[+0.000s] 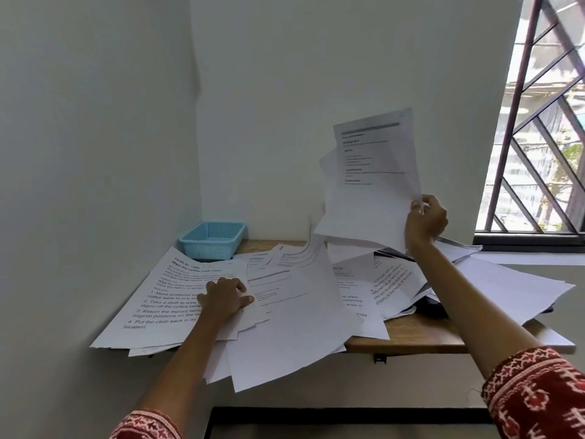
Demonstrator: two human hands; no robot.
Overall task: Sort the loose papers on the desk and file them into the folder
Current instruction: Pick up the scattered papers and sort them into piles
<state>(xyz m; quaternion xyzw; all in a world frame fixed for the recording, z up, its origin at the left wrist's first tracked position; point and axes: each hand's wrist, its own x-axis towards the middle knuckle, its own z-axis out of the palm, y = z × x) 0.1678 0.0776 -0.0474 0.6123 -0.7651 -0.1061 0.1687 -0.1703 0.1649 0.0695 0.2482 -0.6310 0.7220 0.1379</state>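
Sprawling across your wooden desk (411, 340), loose papers (294, 312) are overhanging its front edge. Your right hand (425, 218) is pinching raised sheets (370, 185) upright; left hand (226, 296) is resting flat-fingered on the left stack, near the blue basket (212, 239).

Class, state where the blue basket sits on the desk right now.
In the head view the blue basket sits at the desk's back left corner, against the wall, just behind the printed sheet under the left hand.
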